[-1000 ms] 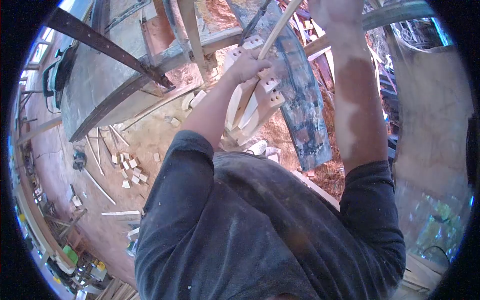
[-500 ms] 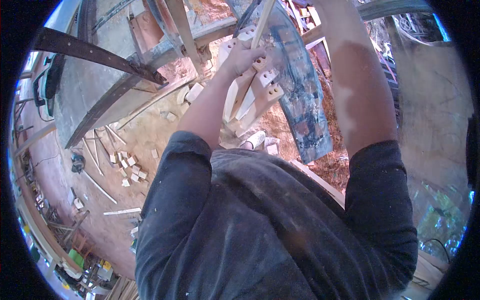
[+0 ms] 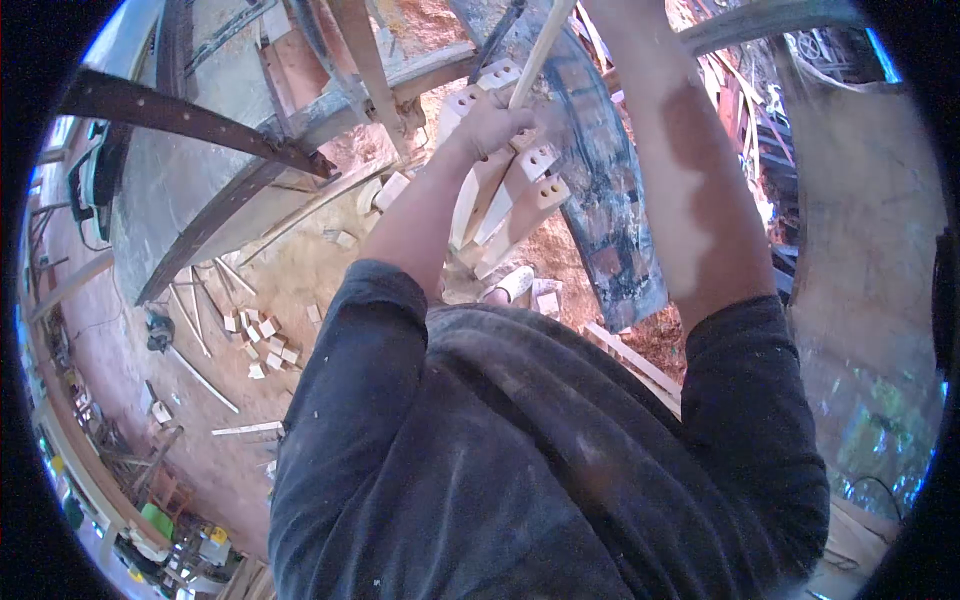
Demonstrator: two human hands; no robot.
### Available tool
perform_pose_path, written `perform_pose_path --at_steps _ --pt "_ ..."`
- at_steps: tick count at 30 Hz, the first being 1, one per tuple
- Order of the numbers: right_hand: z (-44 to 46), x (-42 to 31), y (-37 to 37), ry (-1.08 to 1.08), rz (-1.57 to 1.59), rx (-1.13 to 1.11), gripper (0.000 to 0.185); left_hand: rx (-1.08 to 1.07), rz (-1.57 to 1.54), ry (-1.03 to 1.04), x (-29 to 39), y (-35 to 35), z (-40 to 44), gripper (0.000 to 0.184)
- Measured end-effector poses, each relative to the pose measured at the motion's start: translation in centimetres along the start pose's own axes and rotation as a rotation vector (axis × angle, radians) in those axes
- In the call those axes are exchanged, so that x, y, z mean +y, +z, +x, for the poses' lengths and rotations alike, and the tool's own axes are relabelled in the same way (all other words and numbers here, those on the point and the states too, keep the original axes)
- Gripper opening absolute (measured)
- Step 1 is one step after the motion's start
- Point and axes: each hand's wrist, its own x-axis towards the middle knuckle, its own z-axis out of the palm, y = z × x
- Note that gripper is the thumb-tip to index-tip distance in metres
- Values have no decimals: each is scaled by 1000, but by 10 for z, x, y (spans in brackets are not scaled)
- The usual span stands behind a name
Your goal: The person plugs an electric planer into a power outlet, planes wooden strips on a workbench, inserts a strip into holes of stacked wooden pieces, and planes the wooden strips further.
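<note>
wooden stick (image 3: 543, 52) | left hand (image 3: 498, 125) seemingly curled around it | right hand unseen

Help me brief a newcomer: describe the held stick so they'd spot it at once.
Find the long dark board in the upper middle. By its left edge is the left hand. The stick slants up from that hand, slim beside the thick, drilled blocks.

Fisheye distortion curves everything within a black circular border. Bright daylight glares at the upper left; hard-edged shadow patches the right forearm (image 3: 695, 175); the left hand (image 3: 492, 127) looks blurred, the shirt (image 3: 500, 440) dim.
</note>
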Motion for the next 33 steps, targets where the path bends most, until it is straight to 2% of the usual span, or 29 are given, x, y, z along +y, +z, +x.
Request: perform_pose_path --at_steps 1,2,3,5,6,8,12,13,14,16,18,20,22,24,26,28,29,31,33 --pt "-12 -3 -3 -8 12 -10 44 38 128 68 3 2 -7 26" --pt "-31 -7 -13 236 10 -103 39 81 254 134 5 0 -11 26" --pt "-49 -3 -20 477 6 -204 35 278 746 574 -29 -10 -9 32" --pt "-89 35 -29 630 285 -206 28 418 836 404 -26 -6 -50 35" --pt "-101 43 -30 628 294 -236 28 449 831 399 -31 -1 -65 35" --pt "-118 47 -28 664 202 -194 35 580 647 146 -50 9 -87 39" --pt "-96 45 -11 799 95 -182 40 640 544 91 -63 10 -83 42" --pt "-90 46 -4 838 44 -101 39 645 599 119 -64 10 -82 42" --pt "-98 41 -9 841 43 -116 39 653 653 144 -64 10 -83 42" --pt "-117 27 -18 708 190 -228 42 659 634 111 -59 7 -78 42" --pt "-116 28 -26 634 165 -268 44 645 609 58 -56 10 -82 43" --pt "-96 39 -41 910 210 67 40 708 557 50 -50 15 -88 31" --pt "-106 37 -47 915 185 43 35 703 565 58 -58 16 -84 30" --pt "-141 12 -51 440 452 -531 33 705 573 56 -60 13 -82 29" --pt "-68 35 -82 353 564 -309 25 655 621 123 -60 10 -84 30" --pt "0 -13 -83 327 289 -163 23 649 659 97 -71 12 -81 31" --pt "14 -36 -79 306 279 -155 23 667 699 91 -69 11 -74 32" --pt "18 -74 -65 541 542 -169 28 651 688 103 -62 9 -76 33" --pt "-11 -40 -61 633 394 68 36 647 666 57 -53 8 -84 38"
